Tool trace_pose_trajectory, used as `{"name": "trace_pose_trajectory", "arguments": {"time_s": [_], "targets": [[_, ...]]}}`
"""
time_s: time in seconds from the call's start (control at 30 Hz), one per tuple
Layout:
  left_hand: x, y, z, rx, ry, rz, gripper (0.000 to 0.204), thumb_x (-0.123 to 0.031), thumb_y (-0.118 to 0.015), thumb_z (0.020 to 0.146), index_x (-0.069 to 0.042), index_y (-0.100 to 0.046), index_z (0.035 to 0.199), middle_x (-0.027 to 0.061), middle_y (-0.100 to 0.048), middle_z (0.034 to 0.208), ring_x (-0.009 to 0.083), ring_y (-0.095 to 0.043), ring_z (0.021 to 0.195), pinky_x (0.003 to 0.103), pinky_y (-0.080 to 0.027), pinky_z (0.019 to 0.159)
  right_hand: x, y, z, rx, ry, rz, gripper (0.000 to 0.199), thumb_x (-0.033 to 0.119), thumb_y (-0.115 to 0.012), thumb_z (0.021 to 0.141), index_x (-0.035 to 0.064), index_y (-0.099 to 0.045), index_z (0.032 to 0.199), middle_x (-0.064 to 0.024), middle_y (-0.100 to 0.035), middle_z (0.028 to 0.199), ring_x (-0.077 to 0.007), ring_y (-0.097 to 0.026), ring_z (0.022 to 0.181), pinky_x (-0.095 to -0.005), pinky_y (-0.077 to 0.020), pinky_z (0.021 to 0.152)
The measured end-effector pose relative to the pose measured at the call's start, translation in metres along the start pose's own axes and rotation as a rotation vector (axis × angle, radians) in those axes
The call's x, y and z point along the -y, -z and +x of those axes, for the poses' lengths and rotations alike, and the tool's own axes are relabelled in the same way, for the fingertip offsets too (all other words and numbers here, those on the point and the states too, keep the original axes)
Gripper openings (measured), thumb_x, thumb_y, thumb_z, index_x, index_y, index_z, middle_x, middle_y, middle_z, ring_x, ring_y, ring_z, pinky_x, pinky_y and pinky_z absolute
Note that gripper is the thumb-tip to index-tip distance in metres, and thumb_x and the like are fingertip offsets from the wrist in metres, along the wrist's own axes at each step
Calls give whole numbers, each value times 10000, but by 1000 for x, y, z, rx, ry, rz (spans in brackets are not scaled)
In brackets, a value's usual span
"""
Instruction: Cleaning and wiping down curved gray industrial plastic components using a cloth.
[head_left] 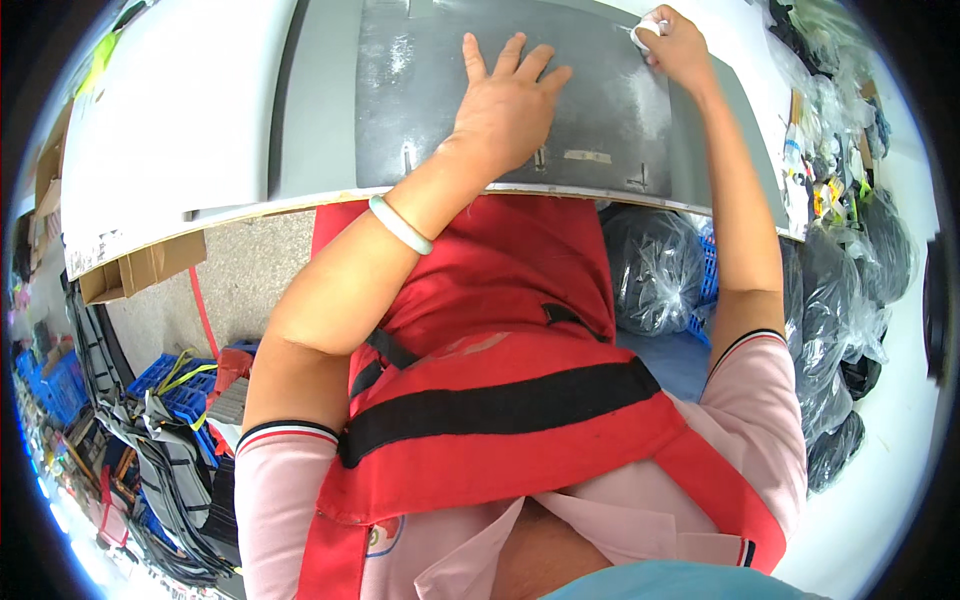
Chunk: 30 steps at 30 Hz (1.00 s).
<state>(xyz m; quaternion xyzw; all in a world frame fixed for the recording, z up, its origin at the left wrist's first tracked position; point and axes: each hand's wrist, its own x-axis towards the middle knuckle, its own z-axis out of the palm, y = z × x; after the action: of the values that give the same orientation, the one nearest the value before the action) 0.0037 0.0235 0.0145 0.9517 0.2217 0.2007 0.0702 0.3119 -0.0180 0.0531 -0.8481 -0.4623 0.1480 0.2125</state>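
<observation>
A dark grey rectangular sheet (600,110) with whitish smears lies on a lighter grey mat (312,120) on the table. My left hand (507,110) rests on the sheet, palm down with its fingers spread. Near the sheet's far right corner, my right hand (682,48) is closed on a small white wad (646,34), which looks like a crumpled cloth or tissue. Its fingers hide part of the wad. A short strip of pale tape (587,156) sits near the sheet's front edge.
The white tabletop (170,100) extends to the left, with a cardboard box (150,268) below its edge. Clear plastic bags with dark contents (655,265) sit under the table, and more bags (840,310) line the right side. Blue crates (180,385) stand at left.
</observation>
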Motion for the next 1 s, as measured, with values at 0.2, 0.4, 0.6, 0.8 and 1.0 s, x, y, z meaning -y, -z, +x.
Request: {"name": "trace_pose_trajectory", "arguments": {"time_s": [0.2,0.4,0.6,0.8,1.0], "targets": [[5,2,-7,46,16,32,476,-157,-599,921,-164,-545,1394,80,-470,1463,359,-372,1427,759,-195,1102,53,-8,0,-55,112,248,234,247,-695,931,60,-653,1066,-12,-657,773,-71,-583,613,-235,-493,549],[2,2,-3,43,30,-22,439,-187,-561,931,-134,-589,1366,110,-479,1451,364,-368,1429,784,-179,1086,174,-71,-14,99,415,137,233,208,-648,938,-22,-684,943,-151,-672,787,-246,-641,700,-379,-502,665],[1,-1,-3,-38,11,-65,471,-175,-566,918,-97,-582,1383,148,-468,1464,398,-370,1419,802,-180,1077,228,-96,-4,81,627,34,260,218,-642,917,-37,-677,953,-239,-682,893,-387,-641,795,-435,-501,749],[4,2,-4,-18,21,-108,483,-150,-563,910,-67,-574,1386,156,-481,1443,407,-379,1408,803,-174,1079,244,-102,2,134,582,-144,248,203,-636,909,-39,-681,940,-250,-686,920,-419,-647,871,-451,-496,779],[4,2,-4,0,20,-158,502,-143,-581,897,-73,-569,1394,152,-485,1438,393,-348,1426,799,-172,1081,239,-98,0,62,573,-120,198,165,-644,921,-32,-655,929,-193,-691,831,-320,-654,730,-412,-527,701]]}}
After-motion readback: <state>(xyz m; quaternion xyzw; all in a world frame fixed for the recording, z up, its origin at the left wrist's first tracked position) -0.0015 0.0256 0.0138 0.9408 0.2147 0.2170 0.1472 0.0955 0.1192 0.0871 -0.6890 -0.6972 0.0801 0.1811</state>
